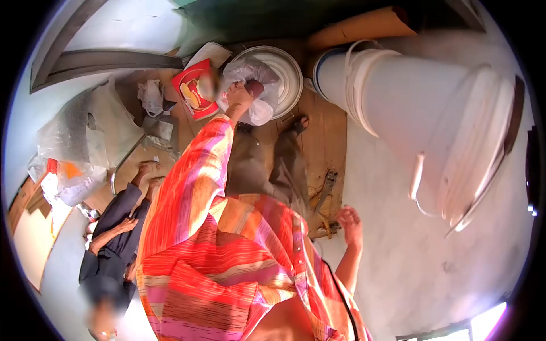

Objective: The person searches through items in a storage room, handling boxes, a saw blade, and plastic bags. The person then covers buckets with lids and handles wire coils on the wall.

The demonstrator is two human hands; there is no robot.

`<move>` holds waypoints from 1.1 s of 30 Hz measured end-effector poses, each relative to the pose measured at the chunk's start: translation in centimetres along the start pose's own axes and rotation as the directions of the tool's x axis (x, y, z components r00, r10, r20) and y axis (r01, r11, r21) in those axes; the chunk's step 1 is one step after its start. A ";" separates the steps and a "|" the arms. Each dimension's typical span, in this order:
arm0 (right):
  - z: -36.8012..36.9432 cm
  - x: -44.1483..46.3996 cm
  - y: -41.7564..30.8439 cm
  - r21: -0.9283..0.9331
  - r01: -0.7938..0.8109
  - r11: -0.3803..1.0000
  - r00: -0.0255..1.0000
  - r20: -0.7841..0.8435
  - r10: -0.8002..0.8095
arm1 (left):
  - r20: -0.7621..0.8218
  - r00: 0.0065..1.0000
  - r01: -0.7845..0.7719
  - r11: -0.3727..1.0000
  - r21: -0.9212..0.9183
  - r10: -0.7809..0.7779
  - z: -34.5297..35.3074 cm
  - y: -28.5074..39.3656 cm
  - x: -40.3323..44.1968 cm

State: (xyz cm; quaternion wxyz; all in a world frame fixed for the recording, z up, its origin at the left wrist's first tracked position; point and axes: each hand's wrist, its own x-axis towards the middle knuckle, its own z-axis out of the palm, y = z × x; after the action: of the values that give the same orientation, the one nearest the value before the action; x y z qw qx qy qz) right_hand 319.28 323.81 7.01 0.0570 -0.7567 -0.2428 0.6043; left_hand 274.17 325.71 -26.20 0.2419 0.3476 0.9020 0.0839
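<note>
My left hand (pixel 239 95) reaches forward and is closed on a small dark reddish-brown object (pixel 254 87), whose kind I cannot make out. Under and around it lies a clear plastic bag (pixel 266 73), resting on a round white lid or basin (pixel 293 85). Just left of that hand is a red packet (pixel 190 94) with a yellow picture. My right hand (pixel 348 219) is held up at my side near the wall, fingers loosely bent and apart, with nothing visible in it.
Stacked white buckets (pixel 392 85) with handles stand on the right. Another person (pixel 111 250) in dark clothes sits at the left. Plastic sheeting (pixel 91 131) and a crumpled bag (pixel 151 96) lie on the left. A dark tangled item (pixel 327 190) is on the brown floor (pixel 327 136).
</note>
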 end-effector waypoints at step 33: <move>20.4 2.3 -5.3 -0.797 0.567 0.210 0.761 0.604 0.239 | 0.221 0.209 0.371 -0.132 -0.919 -0.953 -2.3 -31.9 -34.0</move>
State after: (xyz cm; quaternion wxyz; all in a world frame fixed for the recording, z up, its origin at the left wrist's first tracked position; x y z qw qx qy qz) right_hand 298.78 325.22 1.58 -0.4363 -0.3444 -0.6511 0.5168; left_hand 276.13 279.32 -21.58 0.1047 -0.4442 0.7560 0.4692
